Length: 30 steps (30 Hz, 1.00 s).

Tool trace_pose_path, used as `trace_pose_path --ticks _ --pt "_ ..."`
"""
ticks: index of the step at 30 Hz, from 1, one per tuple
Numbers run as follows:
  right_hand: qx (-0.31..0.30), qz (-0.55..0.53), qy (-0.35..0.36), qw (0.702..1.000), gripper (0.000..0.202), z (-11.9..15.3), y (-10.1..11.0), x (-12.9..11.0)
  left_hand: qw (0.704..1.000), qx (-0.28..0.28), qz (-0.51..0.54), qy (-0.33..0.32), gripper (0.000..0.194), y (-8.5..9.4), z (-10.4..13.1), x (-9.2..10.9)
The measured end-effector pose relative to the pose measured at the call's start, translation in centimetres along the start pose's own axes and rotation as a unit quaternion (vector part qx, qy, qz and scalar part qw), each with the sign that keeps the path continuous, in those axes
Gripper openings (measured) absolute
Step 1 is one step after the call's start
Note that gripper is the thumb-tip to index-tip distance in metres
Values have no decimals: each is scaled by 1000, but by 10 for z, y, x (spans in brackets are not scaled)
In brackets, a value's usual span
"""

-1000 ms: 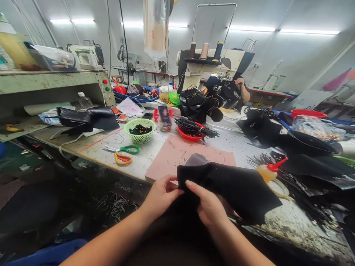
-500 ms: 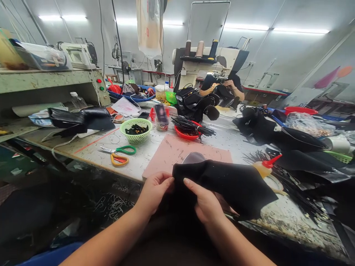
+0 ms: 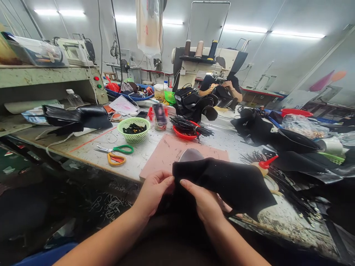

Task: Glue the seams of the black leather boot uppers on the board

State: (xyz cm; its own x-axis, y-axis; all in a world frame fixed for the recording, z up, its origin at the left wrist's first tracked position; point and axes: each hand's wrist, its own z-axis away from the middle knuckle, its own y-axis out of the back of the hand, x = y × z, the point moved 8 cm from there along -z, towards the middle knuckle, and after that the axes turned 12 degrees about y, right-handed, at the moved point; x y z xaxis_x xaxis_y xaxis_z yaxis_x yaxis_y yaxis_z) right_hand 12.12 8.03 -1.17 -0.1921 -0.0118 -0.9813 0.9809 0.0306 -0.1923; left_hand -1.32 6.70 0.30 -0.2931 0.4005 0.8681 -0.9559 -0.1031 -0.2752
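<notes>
Two-handed, pinches the panel [image 3: 235, 181] near one end with left hand [image 3: 153, 190] and right hand [image 3: 204, 199]; seems light, supple; best held by edges.

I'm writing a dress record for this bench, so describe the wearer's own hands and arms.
Both the left hand and the right hand are ungloved. The left forearm and right forearm are bare as far as the picture shows, with no sleeve, watch or bracelet in sight. No ring shows, though some fingers are hidden.
</notes>
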Motion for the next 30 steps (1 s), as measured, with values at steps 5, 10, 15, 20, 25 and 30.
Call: trace_pose_path --ticks 5,10,15,20,25,30 --pt "70 66 -11 995 21 1 14 0 1000 -1 -9 4 26 -3 0 1" --pt "65 74 8 995 14 1 7 -11 1000 0 -9 7 25 -3 -1 0" --pt "79 82 -23 993 19 4 4 -15 1000 -1 -11 5 24 -4 -1 0" --pt "65 84 -15 994 29 3 4 -9 1000 -4 -27 -16 20 -5 2 2" --pt "20 108 -27 994 36 1 3 4 996 -13 -68 -54 19 -7 2 7" --pt "-1 142 -54 988 41 2 9 5 996 -4 -75 -51 23 -6 -2 13"
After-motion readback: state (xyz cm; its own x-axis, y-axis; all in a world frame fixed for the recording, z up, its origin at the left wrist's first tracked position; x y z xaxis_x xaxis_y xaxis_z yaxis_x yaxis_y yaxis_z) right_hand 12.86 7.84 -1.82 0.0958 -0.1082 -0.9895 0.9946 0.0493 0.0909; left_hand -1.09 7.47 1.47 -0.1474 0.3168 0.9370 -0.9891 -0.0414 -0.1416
